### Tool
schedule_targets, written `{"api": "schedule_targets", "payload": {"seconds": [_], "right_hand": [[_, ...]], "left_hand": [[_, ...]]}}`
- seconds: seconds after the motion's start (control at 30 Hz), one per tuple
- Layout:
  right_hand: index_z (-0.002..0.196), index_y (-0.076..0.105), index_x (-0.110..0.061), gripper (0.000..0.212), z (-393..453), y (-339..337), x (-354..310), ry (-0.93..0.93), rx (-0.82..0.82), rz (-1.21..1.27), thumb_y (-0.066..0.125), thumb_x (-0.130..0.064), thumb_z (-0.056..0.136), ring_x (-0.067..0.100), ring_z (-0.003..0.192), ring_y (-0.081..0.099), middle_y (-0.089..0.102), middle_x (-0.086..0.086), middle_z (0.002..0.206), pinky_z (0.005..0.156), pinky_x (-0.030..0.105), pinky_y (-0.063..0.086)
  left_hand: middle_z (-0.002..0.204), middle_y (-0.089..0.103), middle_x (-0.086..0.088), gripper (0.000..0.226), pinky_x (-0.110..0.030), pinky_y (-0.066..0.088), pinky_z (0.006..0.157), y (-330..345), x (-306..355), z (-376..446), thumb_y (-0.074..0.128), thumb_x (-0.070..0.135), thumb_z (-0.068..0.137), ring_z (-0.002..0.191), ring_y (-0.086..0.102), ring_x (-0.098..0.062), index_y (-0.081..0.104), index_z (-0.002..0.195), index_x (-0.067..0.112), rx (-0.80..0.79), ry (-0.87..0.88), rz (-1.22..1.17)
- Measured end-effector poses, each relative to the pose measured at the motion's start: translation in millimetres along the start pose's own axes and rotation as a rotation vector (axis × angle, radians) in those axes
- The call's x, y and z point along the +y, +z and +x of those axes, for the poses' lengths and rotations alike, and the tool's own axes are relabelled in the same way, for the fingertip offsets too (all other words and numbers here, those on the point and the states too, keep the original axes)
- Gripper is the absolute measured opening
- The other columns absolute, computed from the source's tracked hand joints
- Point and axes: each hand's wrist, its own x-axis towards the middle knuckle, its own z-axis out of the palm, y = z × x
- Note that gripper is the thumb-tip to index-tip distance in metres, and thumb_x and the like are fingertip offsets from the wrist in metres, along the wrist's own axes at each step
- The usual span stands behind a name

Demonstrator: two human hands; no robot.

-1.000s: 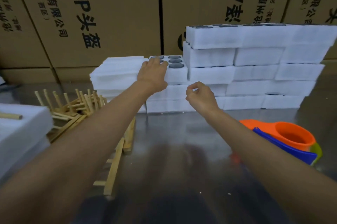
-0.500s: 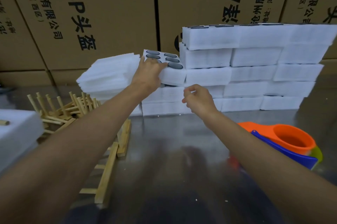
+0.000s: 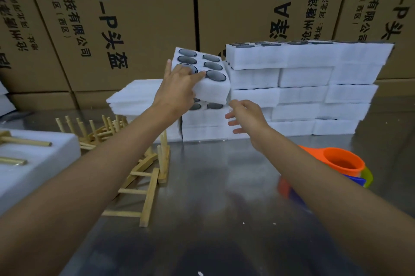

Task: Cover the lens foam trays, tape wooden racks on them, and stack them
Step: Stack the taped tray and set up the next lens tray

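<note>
A white foam tray (image 3: pixel 213 87) with several dark round lenses in its pockets is lifted and tilted above a short stack of like trays (image 3: pixel 202 123). My left hand (image 3: pixel 179 89) grips its near left corner, fingers over the top. My right hand (image 3: pixel 244 116) hovers just below and to the right of it, fingers spread, holding nothing. A pile of flat white foam cover sheets (image 3: pixel 134 98) lies to the left of the stack. Wooden racks (image 3: pixel 143 176) lie jumbled on the steel table (image 3: pixel 224 208) at left.
A wall of stacked foam trays (image 3: pixel 303 87) fills the back right. Brown cardboard boxes (image 3: pixel 134 17) stand behind everything. An orange and blue tape dispenser (image 3: pixel 336 165) sits at right. A covered foam tray with wooden pegs (image 3: pixel 33 156) rests at the left edge.
My left hand has lifted the top lens tray off its stack and tilted it, exposing the tray beneath. My right hand has opened its fingers and risen toward the tray.
</note>
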Motion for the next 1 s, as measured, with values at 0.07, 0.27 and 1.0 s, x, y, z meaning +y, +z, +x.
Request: {"api": "schedule_targets", "payload": {"seconds": [0.07,0.27,1.0], "right_hand": [[0.096,0.058,-0.025,0.026,-10.3,-2.3,-9.9,0.028,-0.031,0.089,0.05,-0.05,0.098,0.019,0.094,0.067,0.069,0.002,0.107,0.083,0.038,0.059],[0.119,0.065,-0.029,0.043,-42.4,-16.2,-13.3,0.028,-0.183,0.234,0.056,-0.06,0.09,0.02,0.107,0.068,0.071,0.002,0.117,0.091,0.038,0.057],[0.103,0.071,-0.024,0.027,-90.0,-39.1,109.4,0.145,0.017,-0.061,0.068,-0.04,0.082,0.006,0.092,0.063,0.07,-0.005,0.103,0.069,0.023,0.045]], "left_hand": [[0.12,0.057,-0.008,0.062,-0.047,-0.003,0.121,-13.3,5.2,-18.9,0.068,0.008,0.085,0.126,0.04,-0.029,0.05,0.142,0.019,0.0,-0.012,-0.047],[0.107,0.058,-0.004,0.058,-0.049,0.006,0.121,-44.2,33.4,-92.7,0.07,0.008,0.085,0.112,0.046,-0.025,0.055,0.14,0.019,0.064,0.011,-0.239],[0.106,0.063,0.01,0.044,-0.025,0.039,0.095,5.8,96.4,-201.4,0.051,0.053,0.094,0.108,0.053,-0.011,0.064,0.128,0.027,-0.147,-0.025,-0.512]]}}
